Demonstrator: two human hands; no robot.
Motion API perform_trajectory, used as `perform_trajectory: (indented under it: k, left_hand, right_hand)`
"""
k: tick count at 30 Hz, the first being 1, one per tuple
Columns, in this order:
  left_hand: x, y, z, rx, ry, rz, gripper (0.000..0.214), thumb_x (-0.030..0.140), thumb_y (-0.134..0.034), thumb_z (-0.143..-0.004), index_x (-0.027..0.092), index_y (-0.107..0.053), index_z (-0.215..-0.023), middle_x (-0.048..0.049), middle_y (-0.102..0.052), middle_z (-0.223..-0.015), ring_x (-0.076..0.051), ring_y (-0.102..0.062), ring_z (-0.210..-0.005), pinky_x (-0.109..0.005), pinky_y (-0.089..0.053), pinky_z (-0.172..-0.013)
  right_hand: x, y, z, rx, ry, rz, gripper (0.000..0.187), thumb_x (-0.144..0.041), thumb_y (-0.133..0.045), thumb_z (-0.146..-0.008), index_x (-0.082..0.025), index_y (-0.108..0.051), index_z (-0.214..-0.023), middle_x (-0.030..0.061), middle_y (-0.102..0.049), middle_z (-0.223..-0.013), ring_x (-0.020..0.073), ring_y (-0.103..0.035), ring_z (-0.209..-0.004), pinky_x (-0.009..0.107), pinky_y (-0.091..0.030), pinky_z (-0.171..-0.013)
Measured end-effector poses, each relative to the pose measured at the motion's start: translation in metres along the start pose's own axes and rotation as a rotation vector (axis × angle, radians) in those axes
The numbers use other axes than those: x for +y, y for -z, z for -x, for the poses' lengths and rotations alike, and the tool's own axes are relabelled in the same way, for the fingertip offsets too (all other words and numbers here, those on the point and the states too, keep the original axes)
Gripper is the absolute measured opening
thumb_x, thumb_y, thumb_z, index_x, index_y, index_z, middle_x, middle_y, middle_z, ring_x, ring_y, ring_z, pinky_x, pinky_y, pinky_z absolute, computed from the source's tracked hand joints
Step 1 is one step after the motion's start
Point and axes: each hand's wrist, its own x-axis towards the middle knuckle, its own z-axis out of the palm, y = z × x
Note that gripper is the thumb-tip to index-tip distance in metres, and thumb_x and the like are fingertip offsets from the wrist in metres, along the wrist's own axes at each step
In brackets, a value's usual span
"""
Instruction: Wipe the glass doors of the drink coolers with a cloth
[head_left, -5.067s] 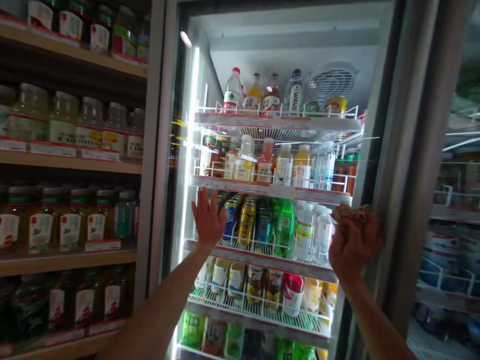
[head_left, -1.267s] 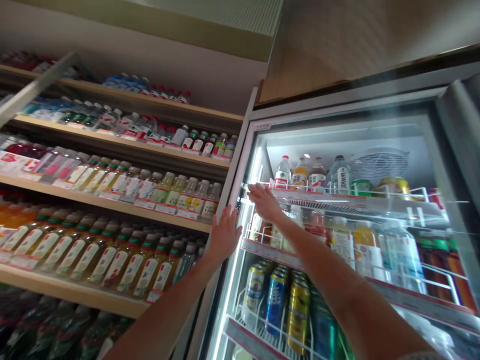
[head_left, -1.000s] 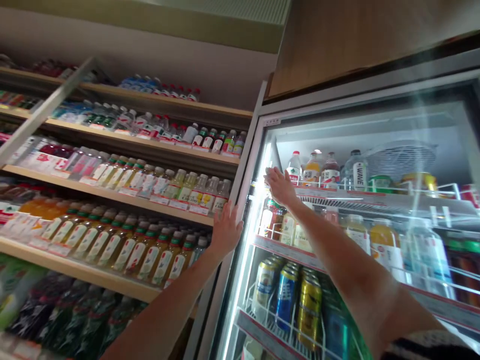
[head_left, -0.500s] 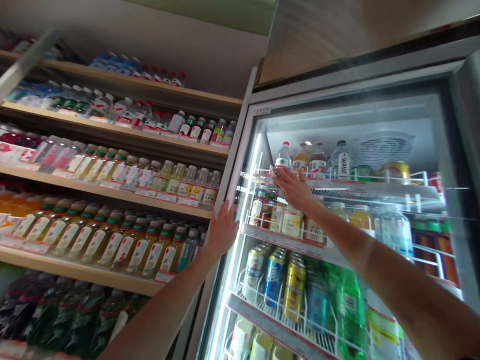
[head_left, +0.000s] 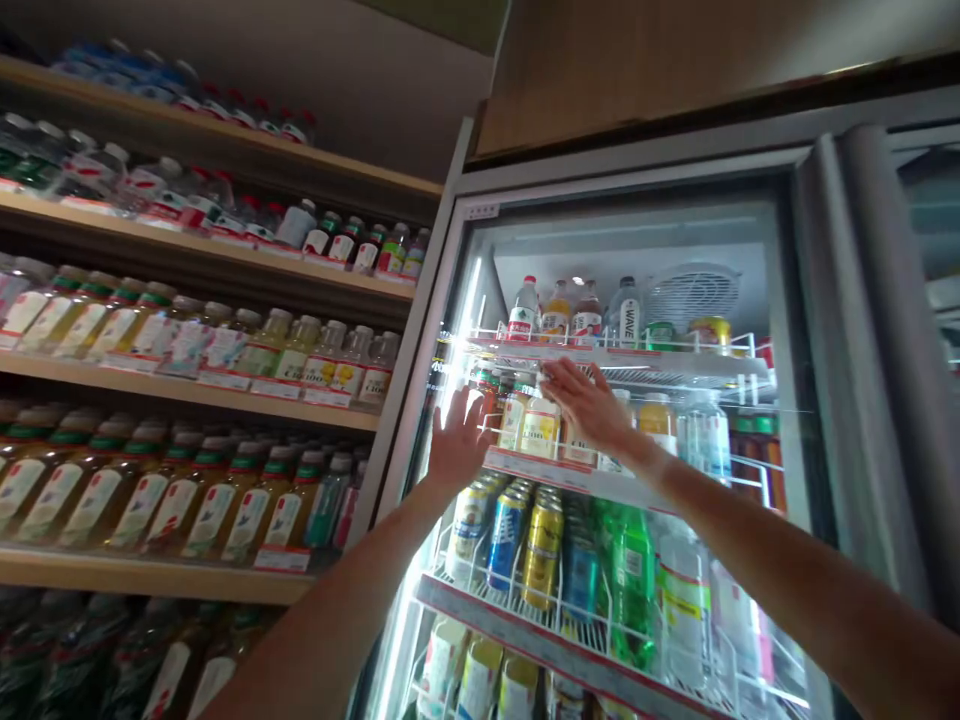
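I face a lit drinks cooler (head_left: 780, 300) with a glass front. My left hand (head_left: 459, 442) lies flat with its fingers apart on the glass near the cooler's left edge, level with the second rack. My right hand (head_left: 589, 402) is stretched out beside it, fingers spread, in front of the pale bottles (head_left: 536, 425) on the second rack, just under the top rack (head_left: 675, 362). I see nothing held in either hand. Under both hands stands a row of cans (head_left: 510, 525).
Wooden shelves (head_left: 187, 392) full of bottled drinks fill the wall on the left. Bottles (head_left: 570, 312) and a fan grille (head_left: 694, 292) sit at the cooler's top. A grey door post (head_left: 870, 350) and a second cooler are on the right.
My right hand has come down from the top rack to the second rack. My left hand has shifted from the cooler's frame onto the glass. The view has swung left and slightly down.
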Motion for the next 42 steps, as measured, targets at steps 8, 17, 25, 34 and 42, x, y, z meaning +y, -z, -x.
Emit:
perform_trajectory:
  k: [8, 17, 25, 34, 42]
  left_hand:
    - [0.036, -0.005, -0.008, -0.002, -0.112, 0.038, 0.050, 0.029, -0.038, -0.089, 0.016, -0.034, -0.137, -0.0123, -0.025, -0.149, -0.025, -0.021, -0.138, -0.050, -0.022, -0.110]
    - [0.066, -0.018, 0.003, 0.017, -0.273, 0.089, 0.053, 0.031, -0.041, -0.087, 0.020, -0.032, -0.138, -0.0102, -0.024, -0.150, -0.026, -0.020, -0.138, -0.051, -0.018, -0.110]
    - [0.090, -0.025, 0.010, -0.007, -0.269, 0.115, 0.051, 0.039, -0.035, -0.091, 0.021, -0.033, -0.138, -0.0105, -0.025, -0.149, -0.025, -0.019, -0.139, -0.052, -0.016, -0.111]
    - [0.103, -0.032, 0.020, -0.008, -0.205, 0.155, 0.058, 0.043, -0.039, -0.089, 0.019, -0.029, -0.141, -0.0128, -0.019, -0.151, -0.028, -0.014, -0.140, -0.054, -0.018, -0.110]
    - [0.104, -0.037, 0.037, -0.015, -0.206, 0.188, 0.060, 0.042, -0.040, -0.088, 0.019, -0.026, -0.142, -0.0122, -0.018, -0.151, -0.027, -0.013, -0.140, -0.055, -0.015, -0.110]
  right_hand:
    - [0.012, 0.008, 0.053, 0.023, 0.045, 0.034, 0.043, -0.017, -0.042, -0.088, -0.028, -0.046, -0.129, 0.0011, -0.037, -0.145, 0.0209, -0.029, -0.135, 0.051, -0.016, -0.111]
    - [0.008, 0.020, 0.107, -0.104, 0.201, -0.004, 0.050, -0.012, -0.045, -0.084, -0.033, -0.044, -0.130, -0.0031, -0.039, -0.143, 0.0181, -0.028, -0.136, 0.047, -0.012, -0.113]
    - [0.058, 0.043, 0.109, 0.015, -0.261, 0.130, 0.044, -0.014, -0.038, -0.087, -0.023, -0.045, -0.130, 0.0061, -0.032, -0.147, 0.0243, -0.024, -0.137, 0.053, -0.020, -0.108]
    - [0.071, 0.052, 0.139, -0.037, -0.203, 0.154, 0.044, -0.013, -0.038, -0.087, -0.026, -0.046, -0.129, 0.0053, -0.034, -0.147, 0.0236, -0.028, -0.136, 0.053, -0.018, -0.110]
    - [0.048, 0.046, 0.202, -0.020, -0.169, 0.155, 0.045, -0.013, -0.038, -0.087, -0.031, -0.048, -0.126, 0.0021, -0.038, -0.144, 0.0208, -0.028, -0.136, 0.050, -0.020, -0.110]
